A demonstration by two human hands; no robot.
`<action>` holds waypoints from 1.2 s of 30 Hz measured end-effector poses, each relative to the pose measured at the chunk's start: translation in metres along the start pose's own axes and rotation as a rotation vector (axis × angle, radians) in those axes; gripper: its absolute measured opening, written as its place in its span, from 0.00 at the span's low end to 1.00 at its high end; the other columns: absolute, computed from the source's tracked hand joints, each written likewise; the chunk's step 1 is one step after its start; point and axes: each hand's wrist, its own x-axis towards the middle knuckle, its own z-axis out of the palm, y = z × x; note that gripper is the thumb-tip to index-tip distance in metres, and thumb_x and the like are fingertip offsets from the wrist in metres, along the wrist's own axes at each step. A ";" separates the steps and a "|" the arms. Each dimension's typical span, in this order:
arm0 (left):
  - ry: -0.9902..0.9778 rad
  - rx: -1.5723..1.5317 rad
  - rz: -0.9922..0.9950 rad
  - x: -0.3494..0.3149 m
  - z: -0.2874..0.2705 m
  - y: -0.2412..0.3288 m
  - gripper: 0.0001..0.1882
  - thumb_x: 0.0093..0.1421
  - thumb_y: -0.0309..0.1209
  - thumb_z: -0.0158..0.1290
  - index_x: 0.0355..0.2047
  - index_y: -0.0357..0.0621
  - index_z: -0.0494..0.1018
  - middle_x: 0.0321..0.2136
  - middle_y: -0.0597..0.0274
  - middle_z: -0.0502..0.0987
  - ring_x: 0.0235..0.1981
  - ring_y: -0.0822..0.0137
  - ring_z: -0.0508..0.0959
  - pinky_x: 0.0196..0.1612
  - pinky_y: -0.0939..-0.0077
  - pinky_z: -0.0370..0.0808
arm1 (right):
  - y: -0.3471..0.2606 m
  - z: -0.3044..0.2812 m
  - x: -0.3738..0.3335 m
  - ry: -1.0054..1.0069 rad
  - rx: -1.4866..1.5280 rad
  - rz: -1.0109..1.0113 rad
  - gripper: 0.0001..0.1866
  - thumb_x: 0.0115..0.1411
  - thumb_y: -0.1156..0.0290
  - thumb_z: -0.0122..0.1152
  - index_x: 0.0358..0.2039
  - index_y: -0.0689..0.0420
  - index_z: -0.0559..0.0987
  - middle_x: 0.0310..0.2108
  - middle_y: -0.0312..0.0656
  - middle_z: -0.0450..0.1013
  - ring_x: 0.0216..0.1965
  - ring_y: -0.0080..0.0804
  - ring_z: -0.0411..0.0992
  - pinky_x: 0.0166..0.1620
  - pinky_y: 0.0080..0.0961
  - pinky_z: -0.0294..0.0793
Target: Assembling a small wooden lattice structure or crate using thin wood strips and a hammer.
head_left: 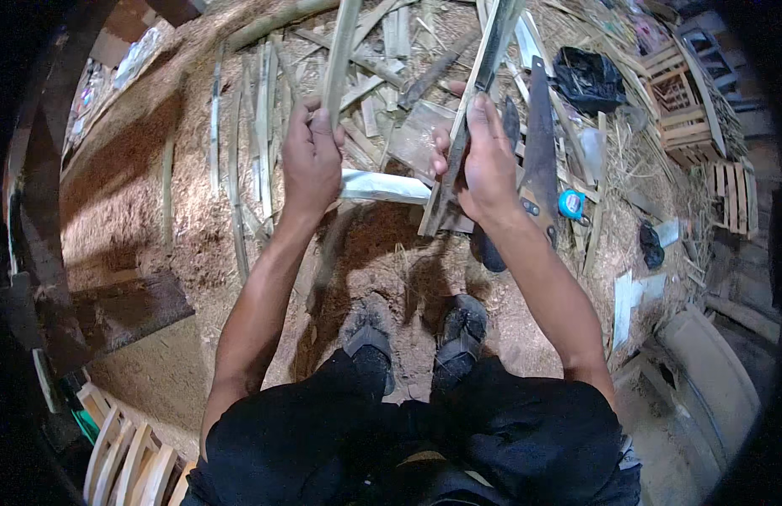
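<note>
My left hand (312,160) is closed around the lower end of a long pale strip (342,63) that looks like split bamboo; it runs up past the upper edge. In my right hand (485,160) is a second long strip (490,52), held tilted, with its lower end below the palm. The thumb presses on its face and the fingers show on its other side. The two strips are apart. Below and between the hands, a short whitish strip (382,186) lies across. A handsaw (539,139) rests just right of my right hand, beside a blue tape measure (571,203).
Several loose strips and offcuts (370,114) litter the ground ahead, around a flat board (420,135). A black plastic bag (586,78) lies at the far right, near slatted wooden crates (686,126). Curved wooden slats (125,460) stand at the lower left.
</note>
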 end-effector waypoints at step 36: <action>-0.426 -0.640 -0.954 0.028 0.132 -0.076 0.22 0.70 0.45 0.42 0.42 0.35 0.69 0.17 0.62 0.67 0.17 0.66 0.69 0.23 0.70 0.70 | 0.005 -0.190 -0.126 0.608 -1.503 -0.069 0.21 0.51 0.63 0.75 0.38 0.65 0.79 0.32 0.53 0.77 0.34 0.45 0.78 0.41 0.39 0.75</action>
